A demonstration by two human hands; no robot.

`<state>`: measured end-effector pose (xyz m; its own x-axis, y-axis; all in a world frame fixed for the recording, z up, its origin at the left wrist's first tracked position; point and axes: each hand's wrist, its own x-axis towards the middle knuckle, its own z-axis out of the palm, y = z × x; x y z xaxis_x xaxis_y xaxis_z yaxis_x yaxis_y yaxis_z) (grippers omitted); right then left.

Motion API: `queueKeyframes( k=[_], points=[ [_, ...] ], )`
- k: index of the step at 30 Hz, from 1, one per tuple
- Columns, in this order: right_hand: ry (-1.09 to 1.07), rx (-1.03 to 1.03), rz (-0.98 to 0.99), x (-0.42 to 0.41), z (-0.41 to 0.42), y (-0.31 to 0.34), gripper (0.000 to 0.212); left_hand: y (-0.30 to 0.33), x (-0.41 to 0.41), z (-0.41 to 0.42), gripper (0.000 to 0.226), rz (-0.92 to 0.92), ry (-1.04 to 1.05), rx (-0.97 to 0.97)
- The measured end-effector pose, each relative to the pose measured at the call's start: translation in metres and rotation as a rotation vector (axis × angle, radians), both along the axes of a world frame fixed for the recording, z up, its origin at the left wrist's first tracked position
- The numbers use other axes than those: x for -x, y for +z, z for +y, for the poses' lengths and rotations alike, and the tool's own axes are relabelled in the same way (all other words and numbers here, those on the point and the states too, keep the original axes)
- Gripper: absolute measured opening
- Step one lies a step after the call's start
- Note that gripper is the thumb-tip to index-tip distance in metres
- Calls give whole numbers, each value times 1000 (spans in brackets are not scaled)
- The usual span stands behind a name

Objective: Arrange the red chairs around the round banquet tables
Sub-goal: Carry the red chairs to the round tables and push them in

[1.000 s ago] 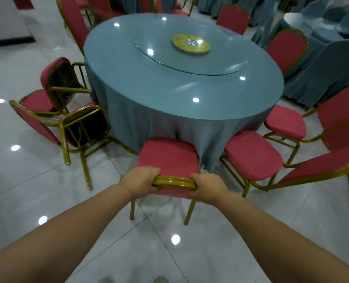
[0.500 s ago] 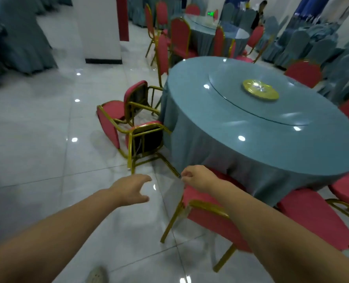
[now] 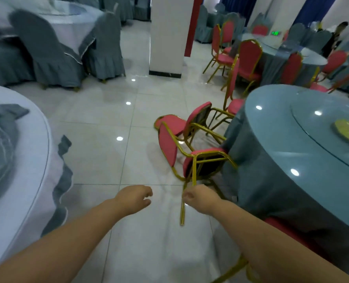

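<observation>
Fingers on both hands are loosely curled and grip nothing: left hand [image 3: 133, 199] hangs over bare floor tile [image 3: 100, 152], right hand [image 3: 200, 198] sits right at the lower end of a gold leg [image 3: 182, 212] of the nearest tipped chair [image 3: 194, 160]. Thumb and fingers of the right look just short of that leg; contact hard to call from this angle, probably not touching.

Step in hand, as I read it: reach for the fallen red chairs and stand them up. To do it well, grab the frame, not the cushion: one hand on the gold back rail, the other on a leg or the seat edge, rotate the chair onto its feet, then slide it square to the round table [image 3: 304, 152] without dragging the blue-grey tablecloth [image 3: 257, 193].

Two chairs lie on their sides, tangled, just ahead of the hands and against the table's left edge; the second tipped chair [image 3: 176, 123] is behind the first, further from the fingers. Separate them first, near one out. An upright red chair [image 3: 231, 86] stands beyond them at the table. Another red seat [image 3: 288, 231] shows under the right forearm, tucked by the cloth.
</observation>
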<state>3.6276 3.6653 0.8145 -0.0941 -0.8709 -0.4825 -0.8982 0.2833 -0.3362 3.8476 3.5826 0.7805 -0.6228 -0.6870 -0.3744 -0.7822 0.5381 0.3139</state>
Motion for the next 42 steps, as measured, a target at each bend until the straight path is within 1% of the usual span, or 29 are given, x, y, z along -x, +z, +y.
queueKeyframes(
  k=[1,3,7,11,12,14,15,19,21,23,26,29,32,38,42],
  points=[
    [13,-7,12,-2,-14,-1,24,-2,-2,-12,36,15,17,-7],
    [1,-19,-7,-3,-41,-5,23,-6,-4,-34,36,46,56,-31],
    [-95,-26,-80,7,-93,-17,22,-16,-6,-80,33,80,121,-70],
    [-143,-32,-133,21,-156,-32,17,-17,-11,-142,31,37,155,-56],
    [-140,-38,-147,27,-183,-37,16,-17,-11,-168,31,17,171,-49],
    [-144,-48,-166,34,-211,-42,27,-13,-13,-198,31,-14,184,-52],
    [-156,-53,-184,39,-230,-44,30,-12,-12,-218,31,-24,200,-58],
    [-195,-67,-220,62,-307,-46,31,-8,-2,-298,29,-67,285,-58],
    [-185,-57,-226,75,-346,-48,27,-11,5,-333,28,-46,323,-60],
    [-174,-61,-226,85,-382,-53,18,-15,11,-360,27,-34,353,-77],
    [-173,-67,-208,89,-428,-56,19,-25,12,-395,25,-26,387,-121],
    [-161,-66,-212,90,-478,-60,19,-33,8,-442,27,-78,361,-143],
    [-200,-46,-230,92,-531,-68,18,-35,7,-504,29,-110,331,-125],
    [-350,-26,-210,90,-634,-74,17,-33,14,-648,28,-80,239,-103],
    [-420,-49,-174,84,-700,-74,19,-28,18,-740,29,-127,117,-105]
  ],
)
